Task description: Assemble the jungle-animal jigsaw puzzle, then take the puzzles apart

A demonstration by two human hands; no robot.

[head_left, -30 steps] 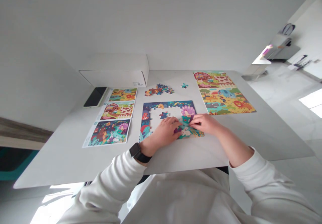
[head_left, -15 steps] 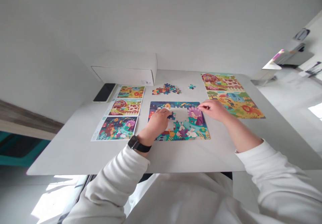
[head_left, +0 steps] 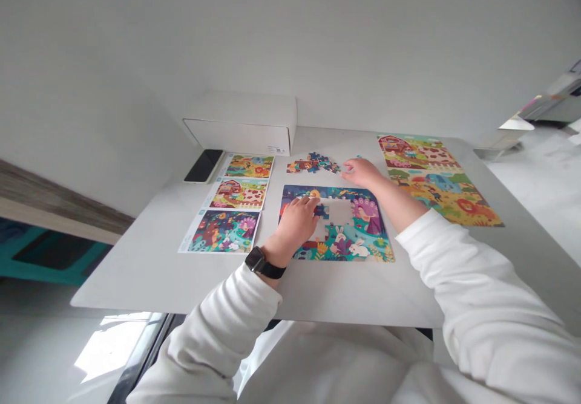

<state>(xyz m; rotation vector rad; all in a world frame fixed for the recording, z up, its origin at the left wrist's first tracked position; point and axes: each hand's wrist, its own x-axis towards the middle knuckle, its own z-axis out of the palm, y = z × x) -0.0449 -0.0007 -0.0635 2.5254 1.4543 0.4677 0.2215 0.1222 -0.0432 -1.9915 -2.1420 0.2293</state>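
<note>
A partly assembled jigsaw puzzle (head_left: 363, 250) lies on the table, with a peacock, white rabbits and a bare gap in its middle. My left hand (head_left: 297, 219) rests over its left side, fingers stretched out beside a dark blue puzzle piece (head_left: 322, 211) at the gap. Past the puzzle's far edge, my right hand (head_left: 363, 173) reaches out with fingers apart, close to the right end of a pile of loose puzzle pieces (head_left: 313, 162). I see nothing held in it. A small teal piece (head_left: 359, 156) shows just behind that hand, partly covered.
Three small picture sheets (head_left: 224, 231) lie in a column on the left, beside a black phone (head_left: 204, 166). Behind them, against the wall, stands a white box (head_left: 238, 135). Two larger farm and safari pictures (head_left: 447, 195) lie at the right of the table (head_left: 181, 286).
My right hand has moved from the puzzle's right edge back and left to the loose pieces. The left hand stays on the puzzle. The whole view has shifted slightly.
</note>
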